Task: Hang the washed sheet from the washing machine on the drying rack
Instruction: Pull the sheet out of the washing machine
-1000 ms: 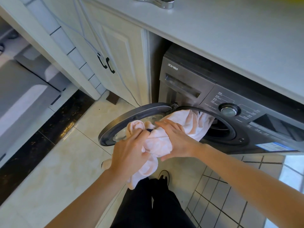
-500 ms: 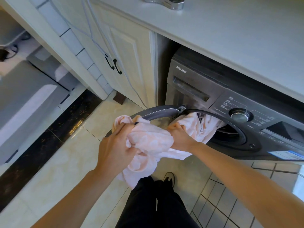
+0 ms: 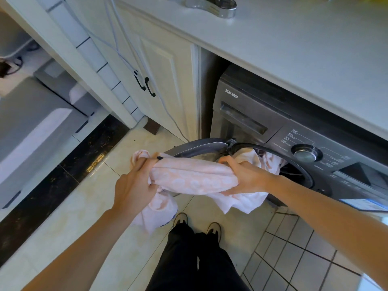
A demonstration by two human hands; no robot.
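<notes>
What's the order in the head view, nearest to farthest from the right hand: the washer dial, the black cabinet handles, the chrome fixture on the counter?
From the right hand:
1. Washer dial, just to its right.
2. Black cabinet handles, up and to the left.
3. Chrome fixture, far up, at the frame's top.

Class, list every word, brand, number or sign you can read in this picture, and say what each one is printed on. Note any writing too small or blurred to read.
"Xinle": silver brand name at the upper left of the washing machine front.
Small printed labels on the control panel beside the dial: too small to read.
Blue and white sticker low on the machine's front: blurred, not readable.
</notes>
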